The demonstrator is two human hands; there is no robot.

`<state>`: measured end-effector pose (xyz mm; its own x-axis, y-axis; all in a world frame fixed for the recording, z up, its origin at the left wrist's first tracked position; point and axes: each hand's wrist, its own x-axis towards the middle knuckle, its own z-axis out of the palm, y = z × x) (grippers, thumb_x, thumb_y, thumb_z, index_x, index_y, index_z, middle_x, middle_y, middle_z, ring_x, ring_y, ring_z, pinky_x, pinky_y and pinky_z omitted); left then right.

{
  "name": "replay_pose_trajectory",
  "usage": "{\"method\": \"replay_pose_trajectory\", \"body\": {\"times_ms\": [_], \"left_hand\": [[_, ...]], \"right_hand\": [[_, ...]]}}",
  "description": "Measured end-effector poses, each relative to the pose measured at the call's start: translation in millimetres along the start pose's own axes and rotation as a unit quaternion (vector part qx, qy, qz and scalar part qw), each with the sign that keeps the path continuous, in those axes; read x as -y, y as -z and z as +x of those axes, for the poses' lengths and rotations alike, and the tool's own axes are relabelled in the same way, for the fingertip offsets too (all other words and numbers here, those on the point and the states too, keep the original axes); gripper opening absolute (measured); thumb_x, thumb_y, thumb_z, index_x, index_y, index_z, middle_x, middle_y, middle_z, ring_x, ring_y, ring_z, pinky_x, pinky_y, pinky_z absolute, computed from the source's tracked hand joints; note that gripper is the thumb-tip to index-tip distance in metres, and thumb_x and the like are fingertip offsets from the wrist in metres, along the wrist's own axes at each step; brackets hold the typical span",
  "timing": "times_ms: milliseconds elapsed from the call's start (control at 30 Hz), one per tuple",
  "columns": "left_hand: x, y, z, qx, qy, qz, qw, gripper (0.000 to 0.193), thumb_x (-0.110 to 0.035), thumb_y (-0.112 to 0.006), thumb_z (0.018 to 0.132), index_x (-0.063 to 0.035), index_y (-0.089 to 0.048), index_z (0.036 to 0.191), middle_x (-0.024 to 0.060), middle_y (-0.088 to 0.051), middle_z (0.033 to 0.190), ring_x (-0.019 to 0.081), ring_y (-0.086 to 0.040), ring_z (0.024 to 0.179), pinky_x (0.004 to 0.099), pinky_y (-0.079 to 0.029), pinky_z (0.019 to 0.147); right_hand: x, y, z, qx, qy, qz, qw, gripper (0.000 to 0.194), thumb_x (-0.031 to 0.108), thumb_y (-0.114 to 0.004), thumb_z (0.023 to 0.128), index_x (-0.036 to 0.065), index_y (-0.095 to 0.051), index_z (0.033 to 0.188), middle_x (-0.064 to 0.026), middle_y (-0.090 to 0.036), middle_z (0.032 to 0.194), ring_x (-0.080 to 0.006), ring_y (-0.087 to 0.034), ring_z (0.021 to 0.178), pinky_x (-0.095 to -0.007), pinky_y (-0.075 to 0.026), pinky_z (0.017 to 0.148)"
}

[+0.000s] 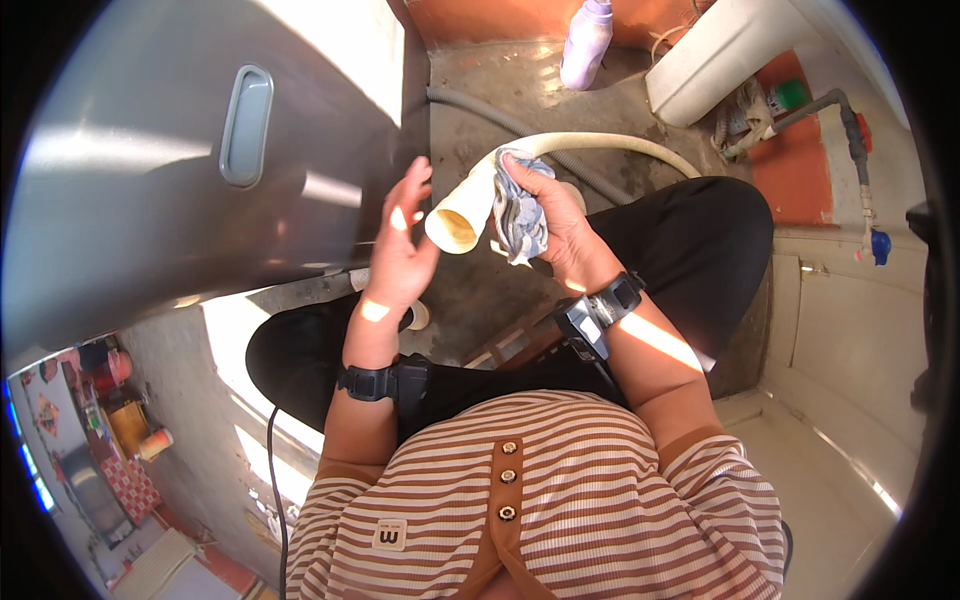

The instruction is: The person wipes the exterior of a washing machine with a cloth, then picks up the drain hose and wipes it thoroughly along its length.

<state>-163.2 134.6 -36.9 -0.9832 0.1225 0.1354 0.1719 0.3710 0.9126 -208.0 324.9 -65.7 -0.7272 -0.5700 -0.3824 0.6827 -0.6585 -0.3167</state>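
Observation:
My right hand grips a crumpled blue-grey striped cloth against the side of a cream plastic hose. The hose's wide open end points down towards me, and a yellowish inside shows in it. My left hand is just left of that end with its fingers raised and apart, holding nothing; whether its thumb side touches the rim I cannot tell. The hose curves away to the right behind my right knee.
A dark glossy appliance panel with a recessed handle stands at the left. A grey corrugated hose crosses the concrete floor behind the cream one. A lilac bottle stands at the back. Pipework with a blue-handled tap is at the right.

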Motion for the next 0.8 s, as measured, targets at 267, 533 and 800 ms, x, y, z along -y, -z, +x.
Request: {"method": "replay_pose_trajectory", "body": {"times_ms": [267, 533, 800], "left_hand": [[-9.2, -8.4, 12.1, 0.038, -0.05, -0.234, 0.97, 0.044, -0.01, -0.067, 0.087, -0.0011, -0.052, 0.128, 0.0152, -0.049, 0.137, 0.0259, -0.044, 0.13, 0.0395, -0.033, 0.109], [-17.3, -15.6, 18.7, -0.03, -0.164, -0.041, 0.985, 0.03, 0.002, -0.066, 0.079, -0.0018, -0.058, 0.108, 0.0125, -0.061, 0.104, 0.0297, -0.06, 0.101, 0.0364, -0.048, 0.086], [-19.9, -24.8, 24.0, -0.039, -0.213, 0.024, 0.976, 0.04, 0.001, -0.074, 0.063, -0.0033, -0.06, 0.1, 0.0122, -0.062, 0.092, 0.0341, -0.059, 0.088, 0.0412, -0.049, 0.075]], "right_hand": [[6.1, -33.2, -29.8, -0.006, -0.009, -0.23, 0.973, 0.034, 0.03, -0.068, 0.089, 0.004, -0.061, 0.11, -0.0022, -0.065, 0.09, -0.0102, -0.063, 0.072, -0.0241, -0.052, 0.062], [46.5, -50.6, -64.2, -0.078, 0.136, -0.26, 0.953, 0.029, 0.022, -0.054, 0.091, 0.003, -0.055, 0.113, -0.0085, -0.061, 0.098, -0.0165, -0.061, 0.084, -0.0325, -0.055, 0.071], [51.7, -74.7, -114.2, -0.124, 0.371, -0.479, 0.785, 0.041, -0.001, -0.062, 0.081, 0.0, -0.054, 0.121, -0.0064, -0.058, 0.106, -0.0131, -0.056, 0.095, -0.0274, -0.047, 0.082]]}}
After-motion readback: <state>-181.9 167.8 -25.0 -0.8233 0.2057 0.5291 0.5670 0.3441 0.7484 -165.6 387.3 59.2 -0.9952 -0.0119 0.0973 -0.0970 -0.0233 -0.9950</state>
